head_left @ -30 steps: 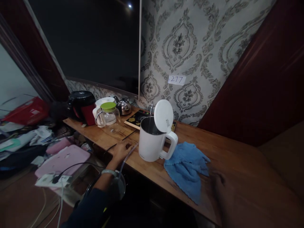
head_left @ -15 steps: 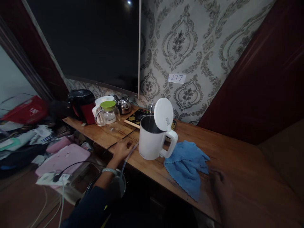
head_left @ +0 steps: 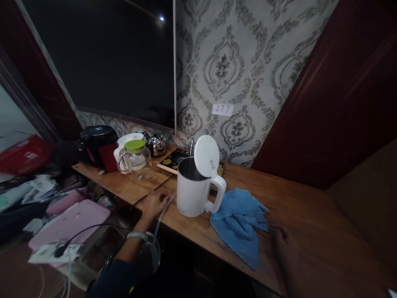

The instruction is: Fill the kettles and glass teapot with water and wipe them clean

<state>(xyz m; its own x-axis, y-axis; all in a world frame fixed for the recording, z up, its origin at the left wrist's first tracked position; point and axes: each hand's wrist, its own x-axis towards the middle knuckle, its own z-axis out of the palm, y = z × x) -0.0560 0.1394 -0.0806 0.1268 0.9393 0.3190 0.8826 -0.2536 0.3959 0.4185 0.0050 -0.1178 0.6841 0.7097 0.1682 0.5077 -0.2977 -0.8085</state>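
Note:
A white electric kettle (head_left: 191, 194) stands upright at the table's front edge, lid (head_left: 206, 156) raised and handle to the right. Behind it, a slim metal spout (head_left: 191, 145) reaches over its mouth; a faint streak below it may be water. Left of the kettle, my left hand (head_left: 154, 203) rests on the tabletop, fingers curled, holding nothing visible. A clear tube (head_left: 163, 211) runs between that hand and the kettle. A crumpled blue cloth (head_left: 238, 219) lies right of the kettle. My right hand (head_left: 281, 239), dim and loosely closed, rests beside the cloth.
A black hot plate (head_left: 175, 160) sits behind the kettle. Further left are a glass pot with a green lid (head_left: 136, 155), a steel kettle (head_left: 156, 145) and a red-black appliance (head_left: 104, 147). A power strip (head_left: 52, 252) with cords lies low at left.
The whole view has shifted, so things appear slightly lower and further left. Both hands, the kettle and the cloth keep their places on the table.

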